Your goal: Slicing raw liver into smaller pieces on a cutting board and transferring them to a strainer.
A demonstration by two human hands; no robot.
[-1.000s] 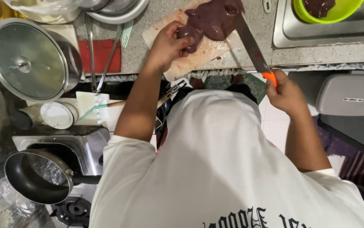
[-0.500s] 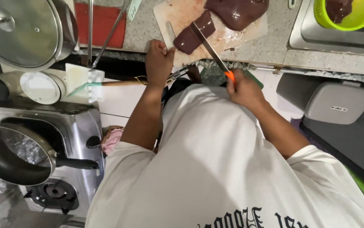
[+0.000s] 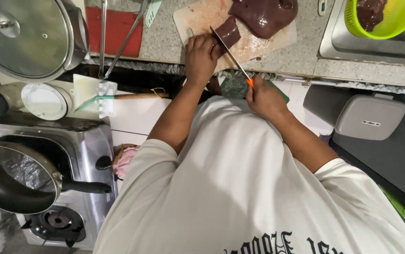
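Observation:
A large dark red slab of liver [image 3: 264,15] lies on a pale cutting board [image 3: 197,16] on the speckled counter. A smaller cut strip [image 3: 229,32] sits beside it. My left hand [image 3: 201,54] presses down at the strip's near end. My right hand [image 3: 263,96] grips a knife with an orange handle. The knife blade [image 3: 228,49] runs diagonally up to the strip, next to my left fingers.
A lime green colander [image 3: 390,19] with more liver sits in the steel sink [image 3: 334,42]. A big lidded pot [image 3: 23,37] stands at the left, a black frying pan [image 3: 9,181] on the gas stove [image 3: 70,221] below. A red board [image 3: 117,30] lies by the pot.
The view has shifted down and left. My left hand slid from the big liver slab to the cut strip. The knife swung in from the right to lie across the strip.

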